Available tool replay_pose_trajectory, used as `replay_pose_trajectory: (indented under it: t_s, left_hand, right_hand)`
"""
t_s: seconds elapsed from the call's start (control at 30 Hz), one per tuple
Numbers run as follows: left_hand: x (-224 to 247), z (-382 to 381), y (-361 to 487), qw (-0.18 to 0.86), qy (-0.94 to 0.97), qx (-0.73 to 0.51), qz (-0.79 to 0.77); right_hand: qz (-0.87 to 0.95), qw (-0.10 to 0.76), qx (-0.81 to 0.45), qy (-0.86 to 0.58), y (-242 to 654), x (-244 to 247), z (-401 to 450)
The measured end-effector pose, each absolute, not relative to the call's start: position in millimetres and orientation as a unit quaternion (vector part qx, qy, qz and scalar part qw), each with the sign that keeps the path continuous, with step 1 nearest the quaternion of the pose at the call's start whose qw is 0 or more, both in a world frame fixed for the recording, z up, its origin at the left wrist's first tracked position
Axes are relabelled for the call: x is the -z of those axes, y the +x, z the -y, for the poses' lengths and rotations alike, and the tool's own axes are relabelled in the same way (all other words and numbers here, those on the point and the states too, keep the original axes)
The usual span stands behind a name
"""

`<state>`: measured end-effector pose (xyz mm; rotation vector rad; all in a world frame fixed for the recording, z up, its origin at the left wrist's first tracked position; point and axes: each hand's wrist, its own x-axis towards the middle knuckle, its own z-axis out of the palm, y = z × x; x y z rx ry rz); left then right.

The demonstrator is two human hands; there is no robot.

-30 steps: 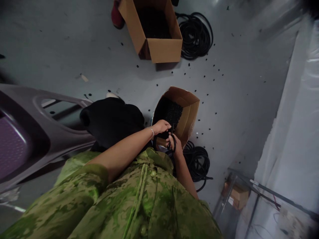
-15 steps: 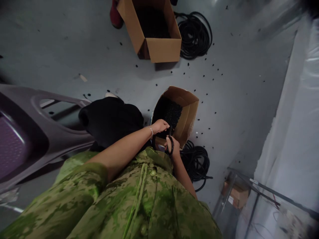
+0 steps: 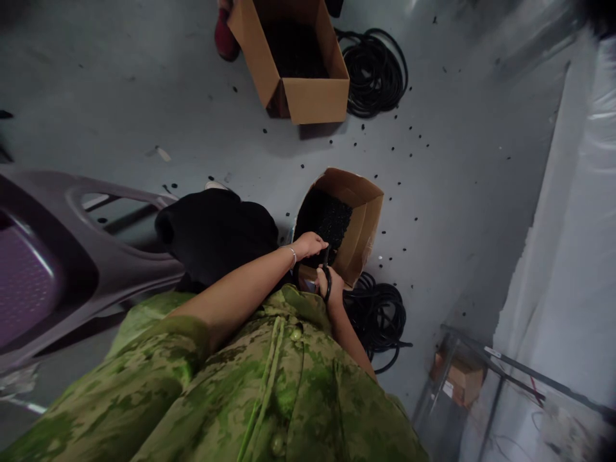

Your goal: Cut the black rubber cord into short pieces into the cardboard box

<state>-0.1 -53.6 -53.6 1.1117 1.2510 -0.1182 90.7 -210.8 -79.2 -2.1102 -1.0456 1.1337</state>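
My right hand grips a pair of scissors with black handles, the blades pointing away from me. Close to the blade tips, my left hand is closed in a pinch; a dark strand like the black hose hangs below its wrist, while the part in the fingers is too small to see clearly. Both hands are over the near side of an open cardboard box. A heap of small black pieces lies inside that box.
A larger cardboard box with black contents stands ahead, beside a coil of black hose. Another coil lies right of my box. Small black bits dot the floor. At left are a purple-grey plastic chair and black cloth.
The scissor blades look closer together now, and my right hand has shifted slightly left. My left hand stays nearly in place, still pinching.
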Motion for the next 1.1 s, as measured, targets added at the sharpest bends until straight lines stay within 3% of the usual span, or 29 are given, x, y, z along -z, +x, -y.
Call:
replay_pose_trajectory:
  t_s: [0.23, 0.6, 1.1]
  left_hand:
    - [54, 52, -2, 0.682, 0.484, 0.042, -0.547]
    - [59, 56, -2, 0.677, 0.541, 0.060, -0.495]
    - [55, 55, -2, 0.708, 0.529, 0.069, -0.462]
  right_hand:
    - [0.403, 0.273, -0.408, -0.772, 93, 78, 213]
    - [0.262, 0.313, -0.558, -0.723, 107, 70, 193]
    - [0.360, 0.285, -0.475, -0.751, 108, 83, 203]
